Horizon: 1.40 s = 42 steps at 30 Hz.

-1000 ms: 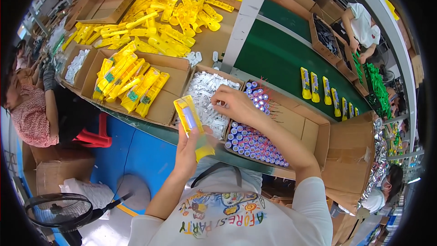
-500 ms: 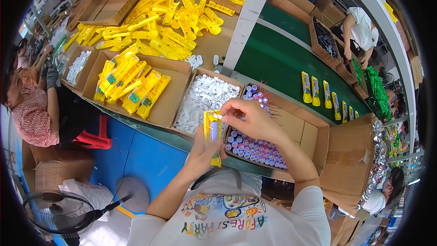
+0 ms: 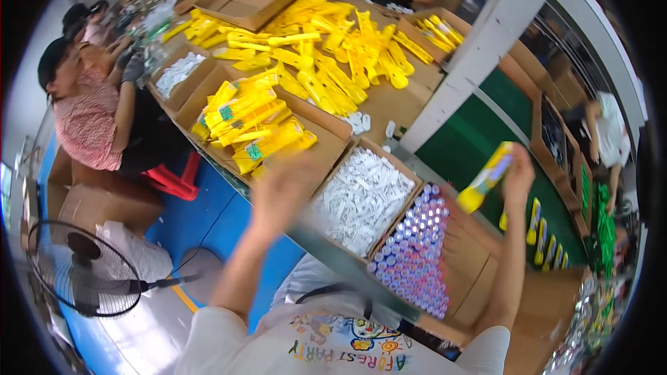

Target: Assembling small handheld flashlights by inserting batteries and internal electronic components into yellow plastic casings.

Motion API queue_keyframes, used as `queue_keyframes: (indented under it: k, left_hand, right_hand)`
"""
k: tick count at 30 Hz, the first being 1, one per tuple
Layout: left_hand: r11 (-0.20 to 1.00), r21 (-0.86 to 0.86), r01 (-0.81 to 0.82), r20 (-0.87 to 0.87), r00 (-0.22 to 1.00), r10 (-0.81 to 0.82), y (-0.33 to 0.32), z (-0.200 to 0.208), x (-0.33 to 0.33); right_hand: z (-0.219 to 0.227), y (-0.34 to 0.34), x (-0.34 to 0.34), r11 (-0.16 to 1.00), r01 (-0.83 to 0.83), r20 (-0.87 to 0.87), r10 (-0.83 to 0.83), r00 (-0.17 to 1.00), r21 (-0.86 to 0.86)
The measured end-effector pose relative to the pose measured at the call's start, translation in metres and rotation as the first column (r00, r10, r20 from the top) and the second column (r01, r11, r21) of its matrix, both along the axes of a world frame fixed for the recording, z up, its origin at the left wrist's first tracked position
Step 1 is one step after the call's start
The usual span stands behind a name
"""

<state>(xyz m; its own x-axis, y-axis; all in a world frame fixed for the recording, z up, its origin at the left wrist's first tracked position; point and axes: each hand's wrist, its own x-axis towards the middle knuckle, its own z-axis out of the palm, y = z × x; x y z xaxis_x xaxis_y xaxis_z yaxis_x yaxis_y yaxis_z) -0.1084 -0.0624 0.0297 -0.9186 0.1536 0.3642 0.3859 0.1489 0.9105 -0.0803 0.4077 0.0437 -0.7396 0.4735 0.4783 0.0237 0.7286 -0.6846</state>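
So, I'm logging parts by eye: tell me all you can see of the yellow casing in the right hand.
The yellow casing is long, narrow and plastic-looking, with a pale purplish insert and a rounded end pointing down and left. The right hand grips its upper end, with the green surface behind it. Blur hides finer detail.

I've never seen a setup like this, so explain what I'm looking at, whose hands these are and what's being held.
There's no robot: these are a person's own bare hands. The camera is a wide fisheye worn on the head, looking down, so straight edges bend near the rim. The right hand holds a yellow casing by the green surface. The left hand, blurred, is near yellow pieces in a cardboard box; whether it holds anything is unclear. Small white parts and purplish cylinders are boxed alongside. A yellow heap lies farther back on the table.
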Motion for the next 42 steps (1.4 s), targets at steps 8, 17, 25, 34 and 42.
queue_keyframes:
  k: [8, 17, 25, 34, 42]
  left_hand:
    - [0.432, -0.869, -0.24, -0.134, 0.956, 0.261, -0.093, 0.032, -0.11]
    - [0.756, 0.601, 0.257, 0.586, 0.502, -0.636, 0.065, 0.022, 0.03]
    - [0.646, 0.759, 0.085, 0.473, 0.609, -0.636, 0.095, 0.005, 0.088]
    - [0.75, 0.557, 0.357, 0.48, 0.598, -0.641, 0.096, -0.01, 0.112]
    - [0.779, 0.415, 0.47, 0.373, 0.694, -0.616, 0.106, -0.02, 0.107]
  right_hand:
    - [-0.136, 0.214, -0.028, 0.803, -0.128, 0.297, -0.063, 0.953, 0.582]
    - [0.041, -0.188, 0.06, 0.701, -0.589, 0.013, 0.648, 0.762, -0.403]
    - [0.031, -0.2, 0.106, 0.367, -0.522, -0.093, 0.745, 0.661, -0.77]
    - [0.012, -0.226, 0.122, 0.894, -0.435, 0.076, 0.444, 0.893, -0.108]
    - [0.004, -0.228, 0.133, 0.942, -0.335, 0.075, 0.336, 0.939, -0.026]
